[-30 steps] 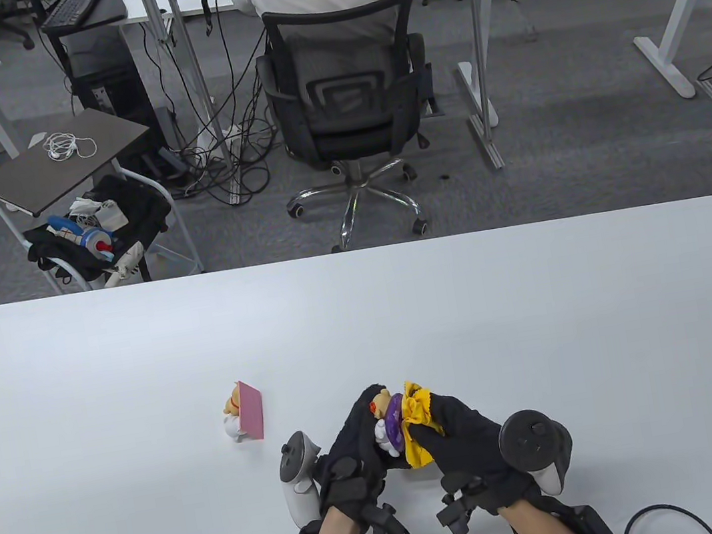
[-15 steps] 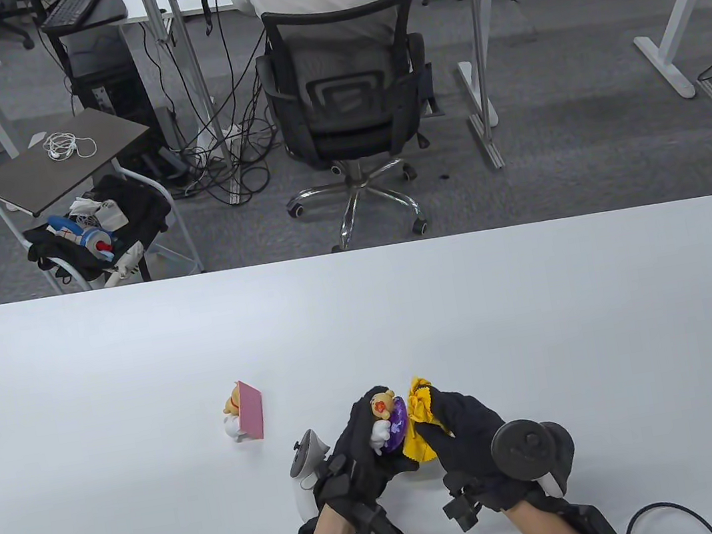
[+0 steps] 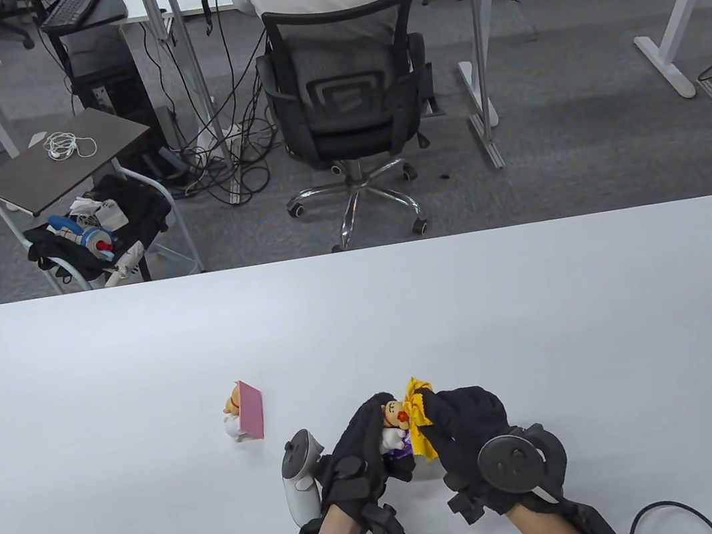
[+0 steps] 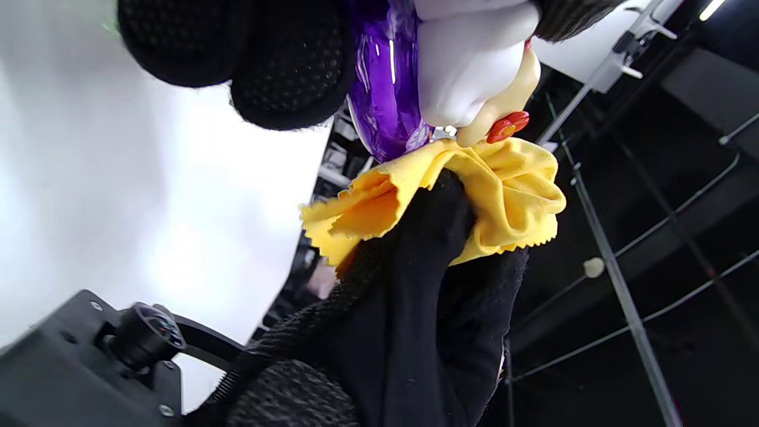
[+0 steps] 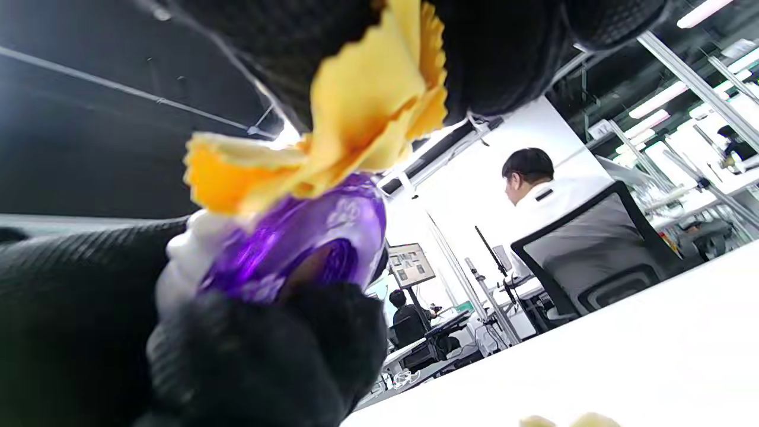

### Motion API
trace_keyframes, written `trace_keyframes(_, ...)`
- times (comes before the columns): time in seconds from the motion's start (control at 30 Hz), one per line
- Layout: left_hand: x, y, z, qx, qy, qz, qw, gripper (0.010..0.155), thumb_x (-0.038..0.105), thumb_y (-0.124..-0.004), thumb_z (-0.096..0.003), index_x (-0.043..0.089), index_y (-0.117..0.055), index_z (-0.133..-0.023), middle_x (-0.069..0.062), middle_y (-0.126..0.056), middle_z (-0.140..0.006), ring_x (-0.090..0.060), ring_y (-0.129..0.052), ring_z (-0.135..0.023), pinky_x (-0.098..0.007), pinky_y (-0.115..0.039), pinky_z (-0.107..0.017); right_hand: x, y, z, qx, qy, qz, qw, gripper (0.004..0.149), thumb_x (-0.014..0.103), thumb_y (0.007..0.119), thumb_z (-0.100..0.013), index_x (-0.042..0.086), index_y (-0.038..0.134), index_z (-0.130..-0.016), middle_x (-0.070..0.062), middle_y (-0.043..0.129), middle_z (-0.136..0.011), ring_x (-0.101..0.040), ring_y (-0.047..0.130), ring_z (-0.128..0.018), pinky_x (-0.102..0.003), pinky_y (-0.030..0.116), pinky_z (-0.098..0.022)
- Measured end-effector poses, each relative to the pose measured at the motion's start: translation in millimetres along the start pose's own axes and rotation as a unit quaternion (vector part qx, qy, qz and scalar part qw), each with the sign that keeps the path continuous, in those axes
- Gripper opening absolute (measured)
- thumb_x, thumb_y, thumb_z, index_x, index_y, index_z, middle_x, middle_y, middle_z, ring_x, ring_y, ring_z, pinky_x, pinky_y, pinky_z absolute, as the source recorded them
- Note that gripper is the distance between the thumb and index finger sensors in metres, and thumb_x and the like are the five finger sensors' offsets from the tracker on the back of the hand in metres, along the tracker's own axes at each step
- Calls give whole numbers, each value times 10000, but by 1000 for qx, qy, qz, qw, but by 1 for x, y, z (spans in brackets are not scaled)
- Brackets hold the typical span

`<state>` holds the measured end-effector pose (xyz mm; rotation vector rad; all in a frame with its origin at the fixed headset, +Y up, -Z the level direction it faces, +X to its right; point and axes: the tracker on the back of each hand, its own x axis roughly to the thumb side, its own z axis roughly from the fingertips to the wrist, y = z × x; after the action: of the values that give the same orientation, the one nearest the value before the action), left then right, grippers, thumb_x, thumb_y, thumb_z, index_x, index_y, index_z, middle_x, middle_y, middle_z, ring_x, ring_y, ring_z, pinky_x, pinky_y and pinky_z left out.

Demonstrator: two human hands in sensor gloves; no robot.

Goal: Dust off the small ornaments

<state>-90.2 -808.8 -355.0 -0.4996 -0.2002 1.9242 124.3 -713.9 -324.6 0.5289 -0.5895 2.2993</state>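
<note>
Above the near edge of the white table (image 3: 404,313), we are gripping a small purple-ringed figurine (image 3: 393,424) in our left hand (image 3: 360,462), its head tilting up and away from us. Our right hand (image 3: 462,426) is pinching a bunched yellow cloth (image 3: 419,416) against it, while a second figurine (image 3: 244,412) is standing apart to the left.

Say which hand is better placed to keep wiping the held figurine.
Right. The right hand already pinches the yellow cloth against the purple figurine, while the left hand grips that figurine. The pink-board ornament stands untouched on the table.
</note>
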Motion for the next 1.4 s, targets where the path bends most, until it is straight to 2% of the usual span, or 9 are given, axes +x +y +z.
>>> trace_keyframes(0.2, -1, 0, 1, 11, -6, -7, 1000, 538, 632, -512, -595, 423, -415, -1081, -87, -655, -915, -172, -900, -591, -389, -800, -471, 23, 13, 5, 50, -84, 12, 995, 480, 350, 898, -456, 224, 828, -914, -69, 884, -770, -320, 844, -729, -604, 650, -636)
trace_keyframes(0.47, 2, 1, 0, 5, -10, -8, 1000, 530, 624, -495, -592, 421, -416, -1076, -68, -683, -889, -169, -909, -551, -387, -804, -444, -3, -2, 0, 7, -2, -4, 1000, 476, 332, 890, -468, 192, 823, -917, -94, 881, -752, -335, 843, -699, -604, 650, -626)
trace_keyframes(0.63, 2, 4, -1, 10, -11, -27, 1000, 555, 587, -459, -596, 404, -275, -1087, -81, -553, -989, -227, -823, -734, -443, -735, -578, 9, 7, 2, 28, -16, -47, 998, 475, 354, 890, -463, 229, 827, -917, -75, 890, -780, -330, 856, -731, -598, 667, -624)
trace_keyframes(0.73, -2, -2, -1, -22, -23, 75, 997, 557, 555, -450, -606, 392, -233, -1092, -68, -468, -1044, -328, -631, -956, -505, -618, -701, 0, 12, 2, 29, 6, -38, 999, 474, 347, 876, -472, 242, 801, -929, -86, 882, -801, -340, 867, -735, -599, 676, -619)
trace_keyframes(0.83, -2, -2, -1, -38, -32, 100, 994, 544, 512, -460, -616, 394, -236, -1097, -73, -509, -1070, -391, -545, -1014, -526, -581, -721, -11, 9, 0, 29, 39, -53, 997, 468, 328, 876, -477, 213, 813, -927, -103, 890, -788, -350, 871, -717, -603, 675, -613)
trace_keyframes(1.03, 5, 7, -2, -2, -32, 17, 999, 604, 429, -523, -624, 294, -145, -1075, -31, -534, -1077, -342, -505, -1025, -531, -512, -745, -15, 4, -1, 30, 57, -15, 998, 481, 318, 874, -481, 196, 802, -941, -112, 875, -792, -350, 861, -707, -601, 667, -618)
trace_keyframes(1.17, 11, 4, -1, 51, -9, -179, 983, 635, 390, -553, -605, 219, -150, -1066, -74, -557, -1051, -388, -514, -999, -533, -542, -726, -10, 5, -1, 34, 33, -24, 999, 491, 319, 876, -478, 204, 789, -947, -111, 860, -796, -341, 852, -699, -607, 656, -621)
trace_keyframes(1.27, 9, -6, -4, 26, -9, -173, 984, 620, 378, -548, -602, 204, -175, -1066, -90, -559, -1046, -400, -520, -994, -536, -554, -718, 4, 16, 2, 66, -13, 40, 997, 481, 333, 880, -475, 230, 808, -940, -104, 846, -817, -340, 837, -724, -612, 648, -629)
trace_keyframes(1.4, 11, -6, -1, 20, -18, -137, 990, 591, 391, -514, -596, 188, -233, -1074, -121, -614, -981, -389, -601, -925, -501, -617, -681, -1, 8, 0, 34, 6, 54, 998, 474, 333, 858, -483, 204, 811, -937, -111, 846, -808, -341, 845, -702, -604, 659, -620)
